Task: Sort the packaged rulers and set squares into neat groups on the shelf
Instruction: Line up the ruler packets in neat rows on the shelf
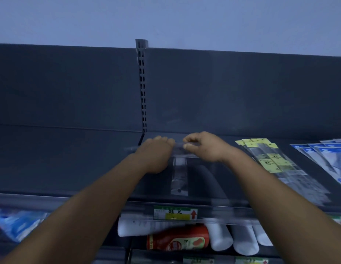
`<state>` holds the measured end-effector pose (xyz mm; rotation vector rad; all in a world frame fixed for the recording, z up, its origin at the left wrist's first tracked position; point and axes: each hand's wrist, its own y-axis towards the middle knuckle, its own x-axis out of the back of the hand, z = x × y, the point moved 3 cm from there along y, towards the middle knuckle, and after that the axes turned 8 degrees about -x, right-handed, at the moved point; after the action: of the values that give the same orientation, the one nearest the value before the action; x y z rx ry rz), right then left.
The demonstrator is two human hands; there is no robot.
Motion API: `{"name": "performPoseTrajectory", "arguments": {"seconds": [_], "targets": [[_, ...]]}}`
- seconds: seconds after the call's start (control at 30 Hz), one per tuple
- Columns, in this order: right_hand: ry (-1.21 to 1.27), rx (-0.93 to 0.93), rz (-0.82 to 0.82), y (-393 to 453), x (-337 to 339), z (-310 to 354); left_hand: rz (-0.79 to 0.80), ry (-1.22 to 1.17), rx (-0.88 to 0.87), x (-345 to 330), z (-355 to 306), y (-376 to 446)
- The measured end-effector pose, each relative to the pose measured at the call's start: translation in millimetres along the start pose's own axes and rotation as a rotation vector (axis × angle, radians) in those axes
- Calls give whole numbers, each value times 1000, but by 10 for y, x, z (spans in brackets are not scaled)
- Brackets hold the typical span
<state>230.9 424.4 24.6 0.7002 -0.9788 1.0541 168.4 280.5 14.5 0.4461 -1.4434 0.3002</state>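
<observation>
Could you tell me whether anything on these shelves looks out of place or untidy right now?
Yes. The yellow-headed ruler packs lie fanned and slanted rather than squared up, as do the blue packs beside them. On the lower shelf, a red bottle lies on its side among white rolls, which looks misplaced.

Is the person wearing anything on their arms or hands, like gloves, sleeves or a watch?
No. The left hand and right hand are bare, without gloves, and no ring, watch or bracelet shows. Both forearms are uncovered up to the picture's edge, so no sleeve is in view.
</observation>
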Motion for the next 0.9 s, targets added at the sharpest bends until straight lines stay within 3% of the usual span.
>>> {"name": "performPoseTrajectory", "arguments": {"seconds": [0.07,0.2,0.27,0.4,0.53,0.73,0.9], "targets": [[-24,4,-70,0,31,49,-13,-3,20,100,46,-31],[-23,-72,-389,-55,94,136,9,-33,145,208,192,-113],[22,-151,-438,-95,35,130,30,-68,223,198,261,-170],[-106,-181,-172,-99,-253,90,68,-214,334,99,341,-225],[-197,-70,109,-87,-484,27,75,-353,407,49,372,-213],[-299,-148,82,-104,-392,-122,74,-545,480,60,316,-134],[-314,-196,57,-118,-355,-179,133,-548,507,-11,225,2]]}}
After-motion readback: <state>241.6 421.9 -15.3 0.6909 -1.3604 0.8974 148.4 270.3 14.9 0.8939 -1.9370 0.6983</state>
